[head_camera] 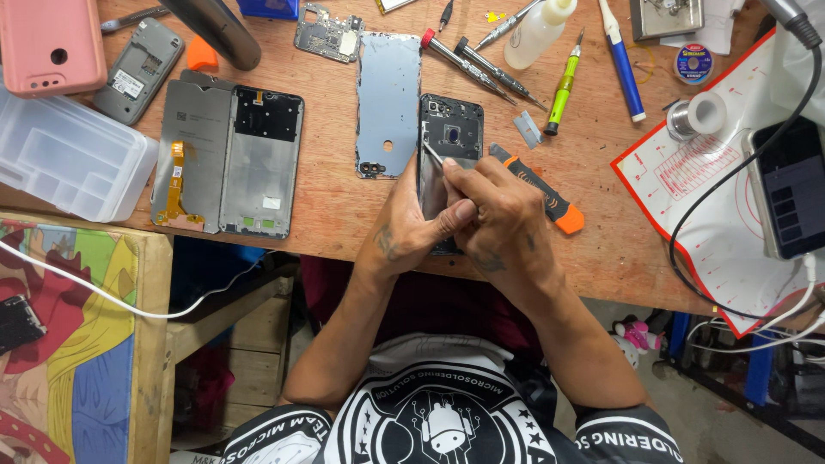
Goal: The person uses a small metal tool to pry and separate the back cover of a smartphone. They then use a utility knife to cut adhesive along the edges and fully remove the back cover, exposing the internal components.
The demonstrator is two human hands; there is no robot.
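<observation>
An opened dark phone body (449, 129) lies on the wooden bench (326, 202) in front of me. My left hand (412, 225) grips its lower part and holds it down. My right hand (498, 206) pinches thin metal tweezers (432, 155), whose tips point into the phone's inside just below the camera area. Both hands overlap and hide the phone's lower half. Left of the phone lies a blue-grey back cover (388, 103).
A screen panel (191, 155) and a frame (262, 161) lie at left beside a clear plastic box (69, 155). An orange-handled pry tool (541, 191), screwdrivers (481, 64), a bottle (537, 33), a solder reel (696, 114) and a phone on a mat (786, 189) lie right.
</observation>
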